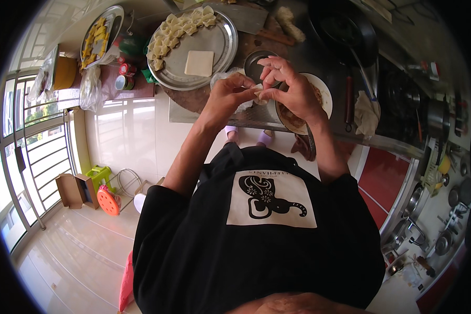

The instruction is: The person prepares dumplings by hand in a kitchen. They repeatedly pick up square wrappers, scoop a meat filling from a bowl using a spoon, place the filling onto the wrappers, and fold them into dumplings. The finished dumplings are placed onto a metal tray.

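Between the fingertips of my left hand (pixel 235 91) and my right hand (pixel 288 86) is a small folded wonton (pixel 260 95), pinched from both sides. Beyond and to the left lies a round metal tray (pixel 176 80) with several folded wontons (pixel 170 34) along its far left part and a square stack of dough wrappers (pixel 199 63) near its middle. Partly behind my right hand stands a white bowl (pixel 325 88) of filling. A small dark metal bowl (pixel 255 59) sits just beyond my hands, partly covered by my right fingers. Clear plastic film (pixel 222 77) lies by my left hand.
A cleaver (pixel 241 17) lies beyond the tray. At the right are a wok (pixel 339 33), a dark red handle (pixel 349 102) and a cloth (pixel 366 114). The counter's metal edge (pixel 227 122) runs before me. Jars (pixel 124 82) and an oval dish (pixel 115 19) stand at the left.
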A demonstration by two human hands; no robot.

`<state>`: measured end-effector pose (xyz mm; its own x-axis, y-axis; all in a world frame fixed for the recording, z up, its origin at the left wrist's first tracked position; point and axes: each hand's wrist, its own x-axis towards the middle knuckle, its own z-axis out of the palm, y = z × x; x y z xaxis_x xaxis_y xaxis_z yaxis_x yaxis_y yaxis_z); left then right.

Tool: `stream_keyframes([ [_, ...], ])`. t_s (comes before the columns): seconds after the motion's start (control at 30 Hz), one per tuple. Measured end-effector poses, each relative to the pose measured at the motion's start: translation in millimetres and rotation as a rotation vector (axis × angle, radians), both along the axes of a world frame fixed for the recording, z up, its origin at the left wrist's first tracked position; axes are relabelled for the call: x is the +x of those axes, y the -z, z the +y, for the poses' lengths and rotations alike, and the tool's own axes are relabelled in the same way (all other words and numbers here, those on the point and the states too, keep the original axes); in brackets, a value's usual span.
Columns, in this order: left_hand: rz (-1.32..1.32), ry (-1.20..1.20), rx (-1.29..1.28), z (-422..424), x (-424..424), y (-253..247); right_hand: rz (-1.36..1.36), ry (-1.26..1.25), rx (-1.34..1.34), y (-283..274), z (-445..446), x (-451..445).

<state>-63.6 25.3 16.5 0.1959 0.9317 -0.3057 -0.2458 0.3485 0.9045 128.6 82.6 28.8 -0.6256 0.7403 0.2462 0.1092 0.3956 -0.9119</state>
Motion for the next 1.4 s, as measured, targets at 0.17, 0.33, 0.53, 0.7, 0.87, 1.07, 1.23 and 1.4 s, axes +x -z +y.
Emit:
stream_keyframes([
  [0.17, 0.149, 0.051, 0.126, -1, -9, 1, -0.119, 0.025, 0.003, -6, -1, -3],
  [0.33, 0.378, 0.021, 0.308, -2, -15, 9, -0.038, 0.084, -0.148, -8, -12, -16],
  [0.53, 0.362, -0.028, 0.33, -10, -20, 8, -0.086, 0.087, -0.151, -8, -16, -31],
  [0.7, 0.305, -0.023, 0.259, -13, -32, 14, -0.085, 0.065, -0.205, 0, -15, -46],
  [0.87, 0.014, -0.065, 0.043, -14, -55, 14, -0.003, 0.064, -0.209, 11, -6, -64],
  [1.07, 0.626, -0.387, 0.297, 3, -89, 42, 0.14, 0.203, -0.319, 26, 1, -89],
  [1.23, 0.996, -0.636, 0.537, 49, -122, 67, 0.117, 0.277, -0.385, 38, -4, -95],
  [1.4, 1.028, -0.837, 0.388, 88, -134, 82, 0.125, 0.357, -0.409, 45, -6, -89],
])
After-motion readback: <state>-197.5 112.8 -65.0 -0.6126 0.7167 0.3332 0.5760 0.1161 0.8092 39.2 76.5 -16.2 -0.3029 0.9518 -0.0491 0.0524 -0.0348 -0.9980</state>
